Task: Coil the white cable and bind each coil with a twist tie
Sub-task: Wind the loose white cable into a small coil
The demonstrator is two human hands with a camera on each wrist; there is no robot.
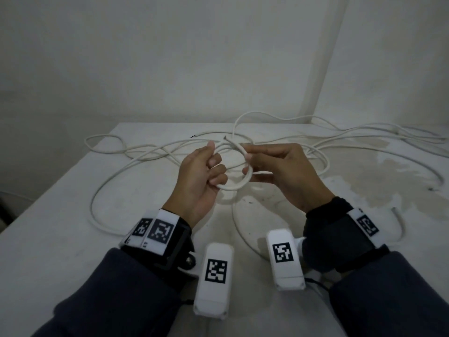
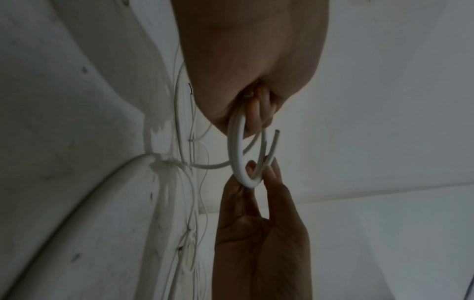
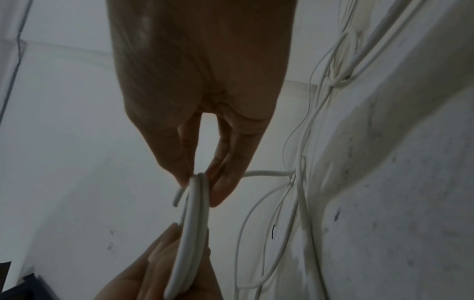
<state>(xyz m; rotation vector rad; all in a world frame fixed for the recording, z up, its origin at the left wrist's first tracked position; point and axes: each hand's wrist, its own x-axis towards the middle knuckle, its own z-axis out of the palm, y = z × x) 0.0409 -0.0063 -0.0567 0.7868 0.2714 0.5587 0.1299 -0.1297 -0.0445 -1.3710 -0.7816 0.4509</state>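
Note:
A long white cable (image 1: 136, 164) sprawls in loose loops over the white table (image 1: 60, 239). Above the table's middle, a small coil (image 1: 239, 183) of that cable hangs between both hands. My left hand (image 1: 206, 176) grips the coil's left side with curled fingers. My right hand (image 1: 272, 166) pinches its right side between thumb and fingers. The cut cable end (image 1: 227, 138) sticks up past the hands. In the left wrist view the coil (image 2: 237, 154) runs from my palm to the right hand's fingertips (image 2: 270, 172). The right wrist view shows the coil (image 3: 191, 233) edge-on. I see no twist tie.
Loose cable strands (image 1: 364, 132) trail to the far right corner by the wall (image 1: 170, 57). A thin dark wire end (image 1: 192, 136) lies at the table's back edge. Stains (image 1: 364, 181) mark the right side of the table. The table's left edge (image 1: 48, 190) drops off.

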